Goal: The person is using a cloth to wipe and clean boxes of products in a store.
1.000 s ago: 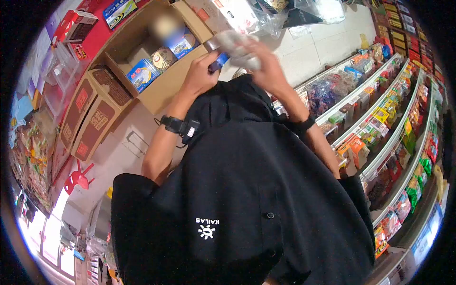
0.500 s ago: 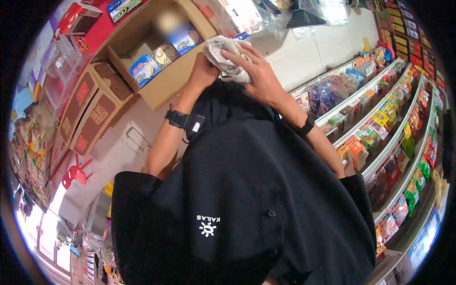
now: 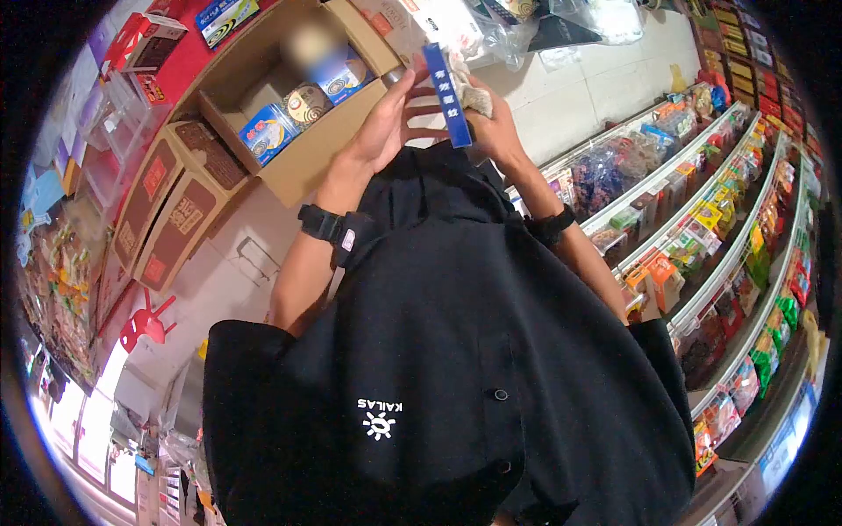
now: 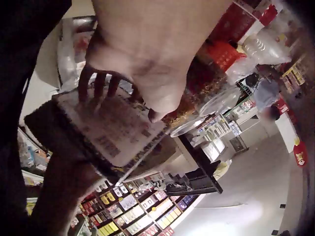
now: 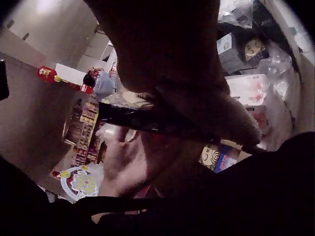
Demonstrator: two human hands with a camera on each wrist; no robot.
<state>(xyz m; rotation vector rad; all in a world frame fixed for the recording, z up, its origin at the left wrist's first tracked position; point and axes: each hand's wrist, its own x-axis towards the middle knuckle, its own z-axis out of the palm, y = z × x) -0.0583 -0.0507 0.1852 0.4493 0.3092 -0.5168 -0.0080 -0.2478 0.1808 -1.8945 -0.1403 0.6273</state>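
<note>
From the person's head, one camera looked steeply down over the black shirt (image 3: 438, 351) to the blue-edged box (image 3: 447, 96) at the left hand (image 3: 386, 123) and right hand (image 3: 495, 131), farther off. The left wrist's camera sat close in, facing along its palm past the box into the shop. The right wrist's, equally near, looked past its shadowed hand; both wrist views shared the box and a red ornament (image 4: 300, 153).

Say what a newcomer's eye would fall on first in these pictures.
Probably the broad black shirt, filling the head view's lower middle. Above it, a blue-sided box shows between the left hand and the right hand, which holds a pale cloth. An open carton sits upper left; rows of bright packets curve down the right.
</note>
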